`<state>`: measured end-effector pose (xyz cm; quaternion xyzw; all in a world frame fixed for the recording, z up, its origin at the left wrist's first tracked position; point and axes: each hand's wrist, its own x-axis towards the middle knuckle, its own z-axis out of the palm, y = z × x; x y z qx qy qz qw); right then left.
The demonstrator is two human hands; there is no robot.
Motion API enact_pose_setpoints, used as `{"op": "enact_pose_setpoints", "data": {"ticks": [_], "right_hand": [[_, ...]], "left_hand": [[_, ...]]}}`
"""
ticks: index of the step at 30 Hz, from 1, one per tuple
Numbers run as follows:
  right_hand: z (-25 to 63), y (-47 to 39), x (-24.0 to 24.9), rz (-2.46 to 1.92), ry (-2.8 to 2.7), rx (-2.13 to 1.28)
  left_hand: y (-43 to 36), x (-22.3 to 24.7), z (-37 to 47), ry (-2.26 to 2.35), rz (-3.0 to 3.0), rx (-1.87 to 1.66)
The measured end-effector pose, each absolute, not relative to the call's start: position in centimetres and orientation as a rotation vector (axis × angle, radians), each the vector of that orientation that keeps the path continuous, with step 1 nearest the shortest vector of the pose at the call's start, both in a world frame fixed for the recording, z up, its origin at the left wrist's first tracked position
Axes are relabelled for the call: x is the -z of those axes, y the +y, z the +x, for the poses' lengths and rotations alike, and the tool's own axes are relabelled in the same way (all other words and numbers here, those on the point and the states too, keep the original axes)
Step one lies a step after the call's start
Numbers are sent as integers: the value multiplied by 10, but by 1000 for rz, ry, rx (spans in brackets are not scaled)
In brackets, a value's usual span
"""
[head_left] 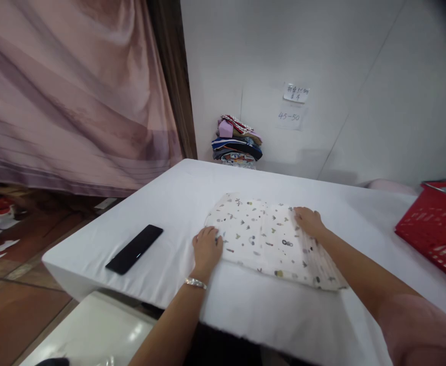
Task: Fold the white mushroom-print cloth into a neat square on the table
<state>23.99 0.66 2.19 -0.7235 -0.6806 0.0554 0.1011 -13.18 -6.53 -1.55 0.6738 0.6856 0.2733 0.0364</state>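
Note:
A folded white cloth point(253, 234) printed with small plants and other little figures lies on the white-covered table point(246, 310). At the cloth's left edge rests my left hand point(208, 249), fingers stretched out and lying against the fabric; a silvery bracelet circles that wrist. My right hand point(310, 221) lies on the upper right part of the cloth, its fingers extended over the print. Creases run through the cloth beside my right forearm, which covers some of its right edge. Left of my left hand lies a black phone point(134, 249).
A red plastic basket point(436, 229) stands at the table's right side. Several folded clothes are stacked in a pile point(237, 145) by the wall beyond the far edge. A pink curtain point(74, 91) hangs at left, and a pale stool point(97, 330) stands near the front left.

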Motion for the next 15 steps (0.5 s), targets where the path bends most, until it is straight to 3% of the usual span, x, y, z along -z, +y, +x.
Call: {"op": "enact_pose_setpoints", "data": {"ticks": [10, 15], "right_hand": [[238, 34, -26, -2279, -2055, -89], [241, 12, -40, -1929, -2204, 149]], "left_hand": [[-64, 18, -133, 2068, 2059, -851], [-64, 15, -134, 2034, 2027, -850]]}}
